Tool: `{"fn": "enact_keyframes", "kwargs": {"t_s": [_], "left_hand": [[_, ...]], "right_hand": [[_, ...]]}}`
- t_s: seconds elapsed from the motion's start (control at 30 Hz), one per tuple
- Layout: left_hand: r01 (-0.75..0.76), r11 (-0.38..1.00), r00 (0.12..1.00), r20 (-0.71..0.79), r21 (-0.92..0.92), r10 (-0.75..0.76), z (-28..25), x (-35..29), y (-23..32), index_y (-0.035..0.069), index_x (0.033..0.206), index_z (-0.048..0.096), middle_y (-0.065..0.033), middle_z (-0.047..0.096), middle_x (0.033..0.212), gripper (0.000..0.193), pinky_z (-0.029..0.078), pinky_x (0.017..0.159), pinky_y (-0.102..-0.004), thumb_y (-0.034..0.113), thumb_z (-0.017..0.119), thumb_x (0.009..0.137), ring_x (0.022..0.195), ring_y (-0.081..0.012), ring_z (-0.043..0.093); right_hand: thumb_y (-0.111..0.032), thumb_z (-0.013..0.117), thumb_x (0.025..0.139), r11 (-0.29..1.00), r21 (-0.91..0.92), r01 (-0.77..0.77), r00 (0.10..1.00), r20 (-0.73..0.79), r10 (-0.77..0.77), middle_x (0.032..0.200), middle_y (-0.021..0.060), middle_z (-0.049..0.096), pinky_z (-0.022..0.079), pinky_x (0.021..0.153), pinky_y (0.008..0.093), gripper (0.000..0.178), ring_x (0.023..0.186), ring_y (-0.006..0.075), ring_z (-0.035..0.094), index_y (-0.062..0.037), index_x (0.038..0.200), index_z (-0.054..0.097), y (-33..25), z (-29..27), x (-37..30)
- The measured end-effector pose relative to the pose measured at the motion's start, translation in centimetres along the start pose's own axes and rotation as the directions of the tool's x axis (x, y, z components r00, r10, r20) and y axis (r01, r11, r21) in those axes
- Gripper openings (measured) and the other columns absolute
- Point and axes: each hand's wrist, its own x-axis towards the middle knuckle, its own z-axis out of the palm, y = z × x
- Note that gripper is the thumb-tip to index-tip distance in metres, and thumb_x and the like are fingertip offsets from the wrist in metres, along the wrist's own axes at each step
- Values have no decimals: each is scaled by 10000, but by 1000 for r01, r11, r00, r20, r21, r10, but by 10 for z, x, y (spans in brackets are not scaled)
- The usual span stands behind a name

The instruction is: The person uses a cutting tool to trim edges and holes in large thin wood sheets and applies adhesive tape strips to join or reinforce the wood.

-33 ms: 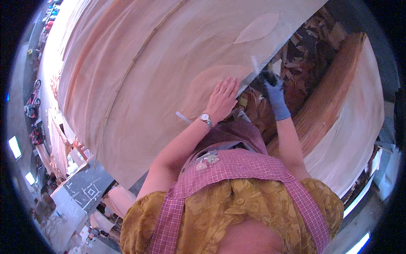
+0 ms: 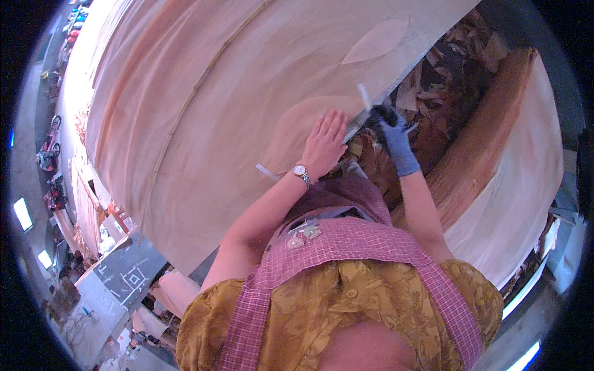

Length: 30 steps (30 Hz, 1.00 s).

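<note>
A large sheet of pale wood veneer (image 2: 235, 117) lies in front of me. My left hand (image 2: 327, 139), bare with a watch at the wrist, rests flat on it near the right edge, fingers stretched out. Just right of that edge is my right hand (image 2: 394, 136) in a blue glove with dark fingers. Its fingers are curled closed at the edge; what they grip is hidden and blurred. A short whitish strip (image 2: 364, 94) sticks up beside the dark fingertips. On the sheet lies a leaf-shaped veneer piece (image 2: 376, 42), with a rounded, darker patch (image 2: 303, 117) under my left fingers.
A thin stick (image 2: 193, 93) runs across the sheet. Another small pale strip (image 2: 267, 172) sits by my left wrist. Veneer scraps (image 2: 436, 102) fill the gap at right, beside a stack of brown-edged veneer (image 2: 482, 136). A grey board with white marks (image 2: 130, 272) is at lower left.
My right hand has shifted slightly left and toward me along the sheet's edge, and the whitish strip beside it has moved left and tilted. My left hand has stayed in place.
</note>
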Motion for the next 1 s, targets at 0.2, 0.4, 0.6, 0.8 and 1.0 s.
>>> {"fn": "enact_keyframes", "kwargs": {"t_s": [0.2,0.4,0.6,0.8,1.0], "left_hand": [[39,990,999,13,139,-41,-9,31,3,60,1436,424,-88,398,1509,661,361,1063,-423,265,623,839,1281,-265,450],[-39,969,997,70,245,22,-3,55,-11,120,1344,546,-61,421,1497,500,429,921,-389,269,597,870,1150,-251,487],[10,999,999,-47,34,-9,-17,66,-14,111,1217,624,-118,511,1395,403,451,883,-405,303,656,864,1073,-289,539],[692,303,660,403,-655,-634,-47,45,-9,54,950,680,-136,615,1064,293,483,758,-350,298,763,809,880,-238,590],[657,559,534,-212,-506,-818,-37,-4,-83,47,928,665,-130,599,982,283,477,713,-367,271,769,791,830,-236,582]], "right_hand": [[-152,636,909,962,-181,-204,976,44,215,872,118,713,515,681,363,182,765,215,669,4,997,669,21,34,9],[-237,638,912,531,-801,277,959,262,-106,906,194,691,523,707,395,298,807,320,683,-25,1119,605,-16,21,15],[-96,605,932,994,-86,-62,955,283,84,980,112,677,527,749,302,367,812,186,664,-43,1286,527,-45,-6,21],[-87,629,931,968,-20,-252,858,459,233,999,69,664,526,787,278,342,871,136,643,-20,1254,539,-81,38,6],[-157,661,924,907,-195,-374,760,496,420,900,57,698,518,719,258,204,780,99,641,7,1045,661,-63,73,-6]]}}
